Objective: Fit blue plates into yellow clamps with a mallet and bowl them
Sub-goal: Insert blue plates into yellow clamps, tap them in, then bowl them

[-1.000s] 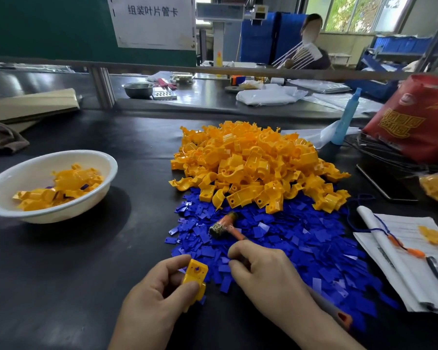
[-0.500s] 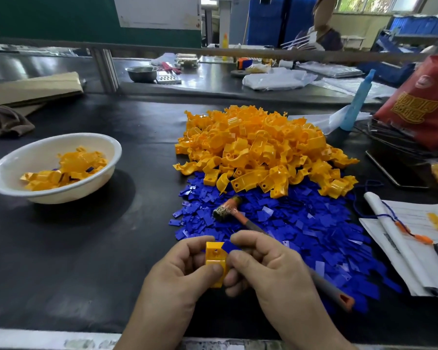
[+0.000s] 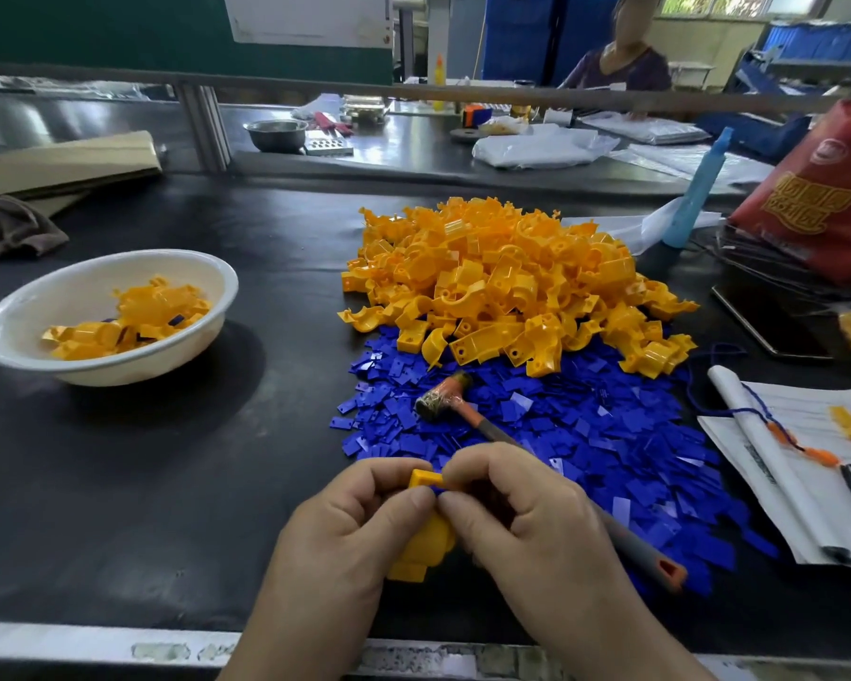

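Currently: clamp (image 3: 426,543), one, held between both sets of fingers, long axis running from wrists to fingertips. Left hand (image 3: 350,538) curls round its body. Right hand (image 3: 526,523) pinches a plate (image 3: 437,490) at its far end, mostly hidden. Mallet (image 3: 443,400): head just beyond the right fingers, handle passing beneath them; right hand nearer. Bowl (image 3: 133,373): well left of the left fingers.

Black table (image 3: 143,484): white bowl (image 3: 168,356), yellow clamps (image 3: 507,282), blue plates (image 3: 585,435), papers (image 3: 806,464).
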Available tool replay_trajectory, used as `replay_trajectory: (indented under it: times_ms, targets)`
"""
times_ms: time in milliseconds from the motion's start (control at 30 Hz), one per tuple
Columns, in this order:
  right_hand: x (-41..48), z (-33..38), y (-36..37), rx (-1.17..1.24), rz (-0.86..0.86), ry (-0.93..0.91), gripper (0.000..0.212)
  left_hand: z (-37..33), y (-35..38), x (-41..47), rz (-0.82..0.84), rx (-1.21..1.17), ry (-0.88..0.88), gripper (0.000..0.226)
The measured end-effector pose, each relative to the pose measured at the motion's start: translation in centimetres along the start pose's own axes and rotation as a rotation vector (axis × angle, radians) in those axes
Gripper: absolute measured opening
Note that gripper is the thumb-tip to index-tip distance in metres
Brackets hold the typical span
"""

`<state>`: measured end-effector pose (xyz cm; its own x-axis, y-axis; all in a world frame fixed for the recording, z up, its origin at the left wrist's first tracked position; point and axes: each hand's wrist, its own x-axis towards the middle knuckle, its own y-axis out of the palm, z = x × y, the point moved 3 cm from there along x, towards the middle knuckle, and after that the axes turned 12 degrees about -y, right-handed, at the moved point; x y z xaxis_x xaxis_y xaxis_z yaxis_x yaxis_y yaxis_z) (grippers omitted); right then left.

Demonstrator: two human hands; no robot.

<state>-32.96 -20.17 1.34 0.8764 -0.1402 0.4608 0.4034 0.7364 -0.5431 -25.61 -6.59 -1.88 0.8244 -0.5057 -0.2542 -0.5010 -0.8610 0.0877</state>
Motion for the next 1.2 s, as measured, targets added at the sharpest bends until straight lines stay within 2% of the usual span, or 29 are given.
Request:
replay_trajectory:
  times_ms: [67, 167, 333, 467, 767, 967, 1133, 1200]
  targets:
    - [-0.3, -0.5, 0.2, 0.091, -0.008, 0.108, 0.019, 0.1, 0.0, -0.1, 0.008, 0.0, -0.007, 0.025]
    - [-0.5, -0.9, 0.7, 0.366, 0.037, 0.25, 0.016, 0.2, 0.0, -0.2, 0.032, -0.017, -0.03, 0.034]
    - [-0.7, -1.1, 1.2, 0.576, 0.048, 0.317, 0.019, 0.4, -0.1, -0.1, 0.022, -0.051, -0.077, 0.035]
    - [-0.9, -1.3, 1.3, 0.583, 0.007, 0.3, 0.021, 0.4, 0.0, -0.4, 0.021, -0.034, -0.083, 0.026]
    - [-0.9, -0.5, 1.3, 0.589, -0.031, 0.263, 0.014, 0.3, 0.0, -0.6, -0.012, -0.011, -0.041, 0.039]
    - [-0.7, 0.1, 1.3, 0.582, -0.009, 0.271, 0.009, 0.7, -0.1, -0.6, 0.017, -0.098, -0.07, 0.042]
    - [-0.7, 0.4, 1.4, 0.52, 0.019, 0.263, 0.009, 0.5, -0.2, -0.9, -0.004, -0.124, -0.056, 0.037]
    - [-0.8, 0.3, 1.5, 0.498, 0.033, 0.258, 0.009, 0.5, -0.3, -1.0, -0.021, -0.115, -0.053, 0.027]
